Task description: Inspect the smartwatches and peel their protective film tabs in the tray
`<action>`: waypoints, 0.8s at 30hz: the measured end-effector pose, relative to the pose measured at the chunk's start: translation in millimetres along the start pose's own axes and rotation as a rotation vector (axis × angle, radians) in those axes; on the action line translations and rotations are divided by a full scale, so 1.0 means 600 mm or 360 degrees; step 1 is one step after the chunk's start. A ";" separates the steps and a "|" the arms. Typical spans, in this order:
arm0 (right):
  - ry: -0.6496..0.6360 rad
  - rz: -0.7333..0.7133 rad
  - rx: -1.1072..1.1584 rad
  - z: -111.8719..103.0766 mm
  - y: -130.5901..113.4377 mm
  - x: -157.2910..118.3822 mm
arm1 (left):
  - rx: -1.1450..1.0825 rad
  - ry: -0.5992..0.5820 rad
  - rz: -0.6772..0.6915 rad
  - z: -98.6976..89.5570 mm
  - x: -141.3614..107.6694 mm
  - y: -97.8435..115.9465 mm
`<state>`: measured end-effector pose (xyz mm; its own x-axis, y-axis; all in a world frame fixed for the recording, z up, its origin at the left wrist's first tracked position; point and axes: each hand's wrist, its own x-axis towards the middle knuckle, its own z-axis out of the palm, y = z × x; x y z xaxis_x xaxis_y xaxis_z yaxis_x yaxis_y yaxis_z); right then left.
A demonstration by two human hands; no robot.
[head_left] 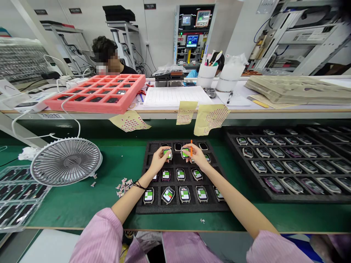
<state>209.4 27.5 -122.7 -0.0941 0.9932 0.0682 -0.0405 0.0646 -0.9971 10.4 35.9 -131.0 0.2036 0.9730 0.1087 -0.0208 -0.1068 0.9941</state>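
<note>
Between the thumb and fingers of my left hand (158,160) is a square smartwatch body (167,155) with a lit green and white screen. My right hand (197,157) grips another lit smartwatch body (185,153), and a thin orange stick (191,145) rises upright from its fingers. Both hands are over the far rows of a black foam tray (172,208). Nearer to me, several lit watch bodies (184,194) lie in its pockets, one of them turned askew (168,195). At the back right of the tray, a dark-screened watch (203,146) sits in a pocket.
Small paper-like pieces (124,187) lie left of the tray, beside a round grey fan (67,160). More black trays (246,179) of watches fill the right side. A shelf (164,114) spans the back, holding a pink foam tray (95,106). Two people sit beyond it.
</note>
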 end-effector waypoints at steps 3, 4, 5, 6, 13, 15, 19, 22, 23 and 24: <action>-0.0007 -0.0008 0.0005 0.001 -0.003 -0.001 | 0.0003 0.0002 -0.0004 -0.001 -0.001 0.004; -0.0018 -0.0013 0.0009 0.001 -0.003 -0.001 | 0.0004 0.0000 -0.0005 -0.002 -0.001 0.005; -0.0033 -0.0018 0.0010 0.001 -0.004 -0.001 | 0.0004 -0.0007 -0.0004 -0.002 -0.001 0.005; -0.0048 -0.0023 0.0009 0.001 -0.003 -0.001 | 0.0003 -0.0021 0.0002 -0.002 -0.001 0.005; -0.0130 -0.0002 -0.0015 -0.001 0.004 0.000 | -0.0048 -0.0176 0.0075 0.001 0.003 -0.010; -0.0134 0.0000 -0.0001 -0.001 0.005 0.001 | -0.0097 -0.0211 0.0089 0.002 0.004 -0.013; -0.0114 -0.0026 0.0048 0.000 0.005 0.002 | -0.0134 -0.0205 0.0101 0.002 0.003 -0.011; -0.0104 -0.0039 0.0066 0.000 0.003 0.002 | -0.0077 -0.0079 0.0076 -0.001 0.001 -0.004; -0.0104 -0.0038 0.0068 0.000 0.002 0.001 | -0.0057 -0.0045 0.0072 -0.002 0.001 -0.002; -0.0107 -0.0034 0.0067 0.000 0.001 0.001 | -0.0043 -0.0023 0.0077 -0.003 0.000 0.001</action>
<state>209.4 28.3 -123.3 -0.1595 0.9828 0.0930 -0.0851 0.0802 -0.9931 8.9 36.5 -130.7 0.2156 0.9638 0.1569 -0.0574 -0.1479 0.9873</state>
